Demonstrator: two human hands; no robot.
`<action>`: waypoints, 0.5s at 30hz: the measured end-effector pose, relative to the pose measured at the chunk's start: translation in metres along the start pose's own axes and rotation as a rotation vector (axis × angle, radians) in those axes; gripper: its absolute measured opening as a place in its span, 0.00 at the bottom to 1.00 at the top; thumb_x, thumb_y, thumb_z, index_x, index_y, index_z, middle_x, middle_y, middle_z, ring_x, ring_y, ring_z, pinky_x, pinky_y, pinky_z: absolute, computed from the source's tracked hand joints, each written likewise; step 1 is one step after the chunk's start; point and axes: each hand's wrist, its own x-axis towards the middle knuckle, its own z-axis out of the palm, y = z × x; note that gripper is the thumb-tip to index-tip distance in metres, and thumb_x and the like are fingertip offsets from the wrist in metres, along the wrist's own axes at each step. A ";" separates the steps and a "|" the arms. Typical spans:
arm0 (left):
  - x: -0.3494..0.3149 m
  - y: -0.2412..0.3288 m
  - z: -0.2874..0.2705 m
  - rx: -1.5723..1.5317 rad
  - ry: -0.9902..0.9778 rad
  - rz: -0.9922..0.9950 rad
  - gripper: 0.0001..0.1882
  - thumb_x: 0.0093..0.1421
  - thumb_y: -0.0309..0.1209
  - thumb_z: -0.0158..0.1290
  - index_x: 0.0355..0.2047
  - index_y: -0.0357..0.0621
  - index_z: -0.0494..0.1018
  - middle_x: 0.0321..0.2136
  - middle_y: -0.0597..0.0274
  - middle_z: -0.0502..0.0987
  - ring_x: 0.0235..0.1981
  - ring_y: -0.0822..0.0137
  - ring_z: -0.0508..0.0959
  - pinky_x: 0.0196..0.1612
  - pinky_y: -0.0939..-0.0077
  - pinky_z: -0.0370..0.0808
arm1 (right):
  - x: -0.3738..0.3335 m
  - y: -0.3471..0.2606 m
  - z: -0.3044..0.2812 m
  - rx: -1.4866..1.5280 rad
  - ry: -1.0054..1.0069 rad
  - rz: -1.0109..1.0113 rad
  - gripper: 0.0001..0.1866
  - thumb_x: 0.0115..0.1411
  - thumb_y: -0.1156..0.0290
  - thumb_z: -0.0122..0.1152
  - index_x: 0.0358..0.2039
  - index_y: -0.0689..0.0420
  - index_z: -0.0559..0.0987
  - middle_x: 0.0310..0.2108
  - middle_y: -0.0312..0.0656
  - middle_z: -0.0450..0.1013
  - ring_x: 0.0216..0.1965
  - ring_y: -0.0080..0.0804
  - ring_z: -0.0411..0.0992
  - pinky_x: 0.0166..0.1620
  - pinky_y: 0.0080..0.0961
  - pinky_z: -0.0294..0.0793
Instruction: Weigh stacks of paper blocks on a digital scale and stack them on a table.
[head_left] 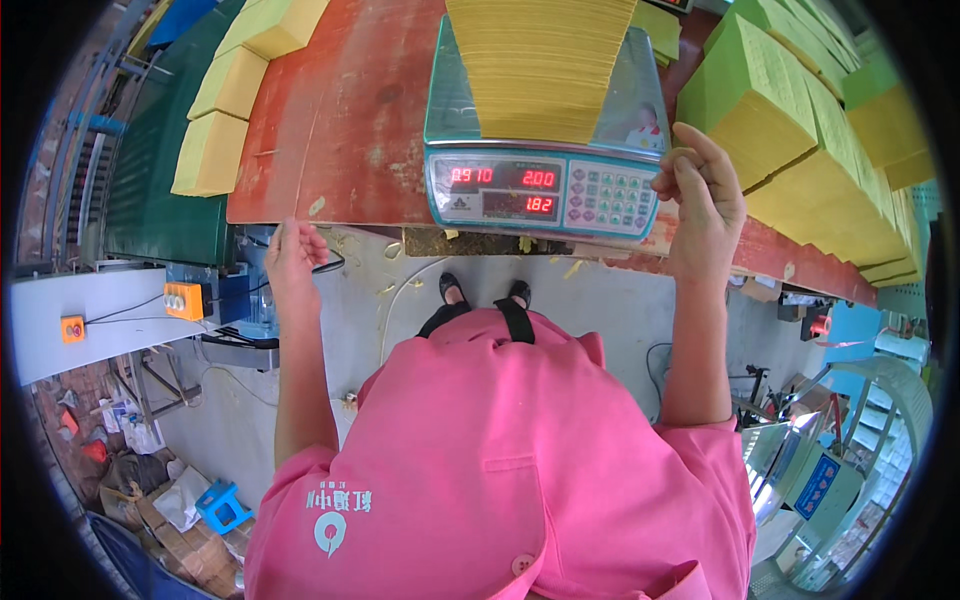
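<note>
At the front edge of a red-brown worktable (340, 120) stands a teal electronic scale (545, 185) with lit red digits and a keypad, and on its pan lies a tall stack of yellow paper sheets (540, 65), fanned slightly toward the far side. The right hand (705, 195) is raised just beside the scale's right end, fingers curled together with the thumb pinched against them; a sliver of yellow seems caught at the fingertips, though it is too small to be sure. The left hand (293, 255) hangs below the table's front edge, well to the left of the scale, fingers together and loosely bent, holding nothing that can be seen.

To the right of the scale, green and yellow paper blocks (800, 130) are piled close, crowding that side of the table next to the right hand. On the far left edge sit 3 yellow paper bundles (225, 100) in a row. Beyond them is a green surface (160, 190). Lower left, an orange button box (185, 300) is mounted on a grey bench (90, 320), with a blue stool (222, 505) and cardboard clutter on the floor. The person wears a pink shirt (500, 460); 2 black shoes (485, 292) show on the grey floor, scattered with yellow scraps.
</note>
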 end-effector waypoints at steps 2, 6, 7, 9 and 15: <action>-0.007 0.000 0.009 -0.005 -0.021 -0.002 0.17 0.69 0.42 0.45 0.31 0.42 0.71 0.22 0.63 0.73 0.22 0.73 0.73 0.27 0.79 0.68 | -0.002 -0.001 0.002 0.036 -0.011 0.012 0.14 0.64 0.80 0.50 0.50 0.64 0.75 0.31 0.35 0.72 0.30 0.18 0.70 0.35 0.16 0.70; -0.012 0.001 0.019 -0.017 -0.053 -0.003 0.17 0.69 0.42 0.44 0.32 0.42 0.70 0.23 0.63 0.74 0.23 0.72 0.73 0.27 0.78 0.68 | -0.003 0.000 -0.002 0.048 -0.039 -0.015 0.14 0.65 0.80 0.50 0.50 0.64 0.75 0.31 0.35 0.73 0.30 0.19 0.70 0.35 0.16 0.70; -0.012 0.001 0.021 -0.022 -0.059 0.004 0.17 0.69 0.42 0.44 0.32 0.42 0.70 0.23 0.63 0.74 0.24 0.72 0.74 0.27 0.78 0.68 | -0.002 0.000 -0.004 0.040 -0.036 -0.003 0.14 0.65 0.80 0.50 0.50 0.63 0.75 0.31 0.35 0.73 0.30 0.19 0.71 0.35 0.16 0.70; -0.010 0.002 0.026 -0.019 -0.069 0.005 0.17 0.69 0.42 0.44 0.32 0.42 0.70 0.23 0.62 0.74 0.24 0.72 0.74 0.28 0.78 0.69 | 0.000 0.003 -0.007 0.032 -0.030 0.009 0.14 0.65 0.80 0.50 0.50 0.63 0.75 0.31 0.35 0.73 0.30 0.19 0.71 0.35 0.16 0.70; -0.004 0.025 0.048 -0.004 -0.139 0.031 0.18 0.69 0.44 0.44 0.32 0.41 0.70 0.24 0.62 0.74 0.24 0.71 0.74 0.29 0.76 0.69 | 0.008 0.003 -0.016 0.035 -0.011 -0.010 0.14 0.64 0.79 0.50 0.50 0.64 0.75 0.32 0.36 0.73 0.31 0.19 0.71 0.36 0.17 0.71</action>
